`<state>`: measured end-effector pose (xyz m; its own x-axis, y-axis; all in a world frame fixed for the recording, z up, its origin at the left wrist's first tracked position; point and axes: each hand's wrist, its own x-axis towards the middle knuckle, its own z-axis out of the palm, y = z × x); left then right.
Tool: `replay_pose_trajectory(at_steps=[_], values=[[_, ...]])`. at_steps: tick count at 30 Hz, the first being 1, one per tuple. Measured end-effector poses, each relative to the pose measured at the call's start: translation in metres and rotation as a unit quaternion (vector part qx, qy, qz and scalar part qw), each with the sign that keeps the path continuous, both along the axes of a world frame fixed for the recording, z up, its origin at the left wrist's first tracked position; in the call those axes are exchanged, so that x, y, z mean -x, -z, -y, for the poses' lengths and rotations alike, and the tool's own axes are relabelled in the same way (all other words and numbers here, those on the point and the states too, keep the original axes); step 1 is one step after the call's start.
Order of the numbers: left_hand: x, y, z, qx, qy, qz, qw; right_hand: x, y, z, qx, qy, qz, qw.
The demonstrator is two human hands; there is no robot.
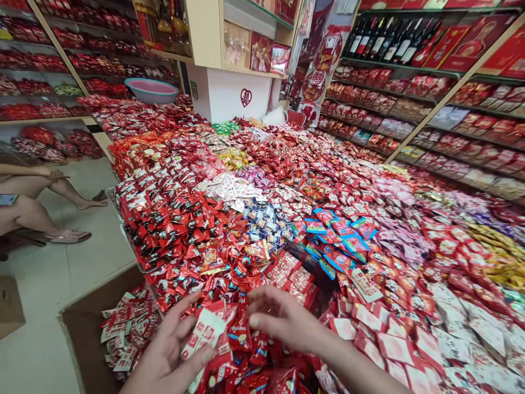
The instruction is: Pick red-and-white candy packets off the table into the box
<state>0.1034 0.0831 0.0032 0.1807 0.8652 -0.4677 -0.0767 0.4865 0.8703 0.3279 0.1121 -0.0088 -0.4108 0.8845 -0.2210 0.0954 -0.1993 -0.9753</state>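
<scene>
My left hand [176, 342] is closed on a small white-and-red printed packet [206, 328], its thumb lying across the lower part. My right hand [283, 317] is just to the right, palm turned inward, with thumb and fingers bent and apart. Beside its fingertips is a shiny red wrapped candy [239, 329] with white lettering; whether they touch it I cannot tell. Below both hands lie more red candy wrappers [256, 377]. Just beyond the right hand sits a stack of red-and-white checked packets [289, 273].
Heaped candies cover the wide display, including blue-and-red packets [342, 235] and dark blue ones [268, 221]. A cardboard box [71, 334] holding printed packets stands at lower left. A seated person's legs [35, 213] show at left. Stocked shelves [381, 101] line the walls.
</scene>
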Motion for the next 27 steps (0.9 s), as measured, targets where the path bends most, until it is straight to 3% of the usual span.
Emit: replay_pose_trajectory(at_steps=[2,5,9,14,20,27], values=[[-0.014,-0.015,-0.009,-0.022,-0.006,0.033,0.999,0.027,-0.009,0.008,0.052,-0.022,-0.142,0.988],[-0.023,-0.032,-0.015,-0.042,-0.025,0.042,0.998,0.052,-0.016,0.009,0.051,0.007,-0.202,0.978],[-0.012,-0.040,-0.014,-0.013,-0.054,0.090,0.994,0.059,-0.023,0.003,0.061,0.054,-0.215,0.973],[0.004,-0.035,-0.011,-0.032,-0.110,0.036,0.993,0.060,-0.027,0.003,0.041,0.087,-0.191,0.977],[-0.001,-0.037,-0.009,-0.068,-0.090,-0.003,0.994,0.070,-0.022,0.015,0.056,0.021,-0.149,0.987],[-0.011,-0.033,-0.006,-0.068,-0.084,-0.017,0.994,0.074,-0.021,0.021,0.074,0.116,-0.184,0.973]])
